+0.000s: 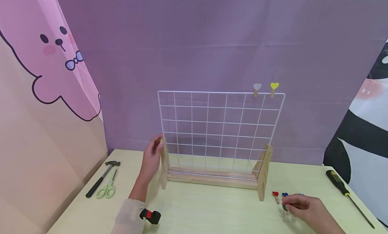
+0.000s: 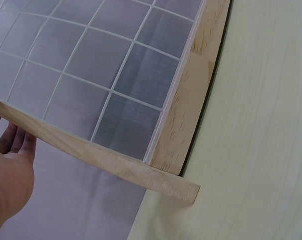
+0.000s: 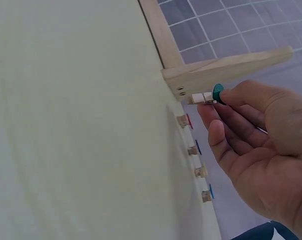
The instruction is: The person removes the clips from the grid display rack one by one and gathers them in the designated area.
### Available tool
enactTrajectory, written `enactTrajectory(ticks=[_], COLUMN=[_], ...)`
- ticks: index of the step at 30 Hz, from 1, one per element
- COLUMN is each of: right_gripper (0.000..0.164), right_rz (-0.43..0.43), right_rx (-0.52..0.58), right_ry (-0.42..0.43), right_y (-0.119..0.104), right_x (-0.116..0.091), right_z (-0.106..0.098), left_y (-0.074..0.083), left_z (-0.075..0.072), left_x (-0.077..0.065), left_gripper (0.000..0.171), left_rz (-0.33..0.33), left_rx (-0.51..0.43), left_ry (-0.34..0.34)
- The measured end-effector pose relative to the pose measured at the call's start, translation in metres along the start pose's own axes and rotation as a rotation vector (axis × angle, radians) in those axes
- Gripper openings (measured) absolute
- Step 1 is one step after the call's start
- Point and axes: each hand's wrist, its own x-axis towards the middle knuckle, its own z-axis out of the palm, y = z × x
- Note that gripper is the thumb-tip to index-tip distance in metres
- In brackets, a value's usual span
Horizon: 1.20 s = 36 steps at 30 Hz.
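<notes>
A white wire grid [image 1: 209,92] stands upright in a wooden stand [image 1: 212,181] on the table. My left hand [image 1: 151,161] grips the stand's left upright, with fingers passing behind the wood in the left wrist view. Low on the right, my right hand [image 1: 307,209] pinches a small wooden clothespin with a green heart [image 3: 205,97], held just above the tabletop. Near it lie a red-heart clothespin [image 1: 276,196], a blue-heart clothespin [image 1: 285,194] and others partly hidden by the hand. A white-heart clothespin [image 1: 257,87] and a yellow-heart clothespin [image 1: 274,86] are clipped on the grid's top wire, toward the right.
At the table's left side lie a hammer [image 1: 101,180] and green-handled scissors [image 1: 108,189]. Along the right edge lies a black and yellow screwdriver [image 1: 342,186]. Behind the table hangs a purple cloth [image 1: 182,41].
</notes>
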Motion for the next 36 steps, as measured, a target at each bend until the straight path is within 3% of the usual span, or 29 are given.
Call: enactTrajectory(ticks=[7, 19, 26, 36], right_gripper=[0.028, 0.033, 0.034, 0.030], right_rz=[-0.128, -0.013, -0.065, -0.054], right_rx=[0.027, -0.001, -0.053, -0.100], right_ry=[-0.058, -0.051, -0.006, 0.041], right_y=[0.008, 0.020, 0.021, 0.022], right_x=[0.002, 0.008, 0.004, 0.003], right_z=[0.009, 0.015, 0.018, 0.022], left_y=[-0.002, -0.002, 0.000, 0.000], left_z=[-0.004, -0.003, -0.003, 0.000], left_x=[-0.003, -0.004, -0.003, -0.001], left_gripper=[0.039, 0.040, 0.040, 0.040], left_rz=[-0.004, -0.003, -0.012, -0.010], left_rx=[-0.011, -0.018, -0.009, -0.019], left_ry=[0.003, -0.011, -0.011, -0.018])
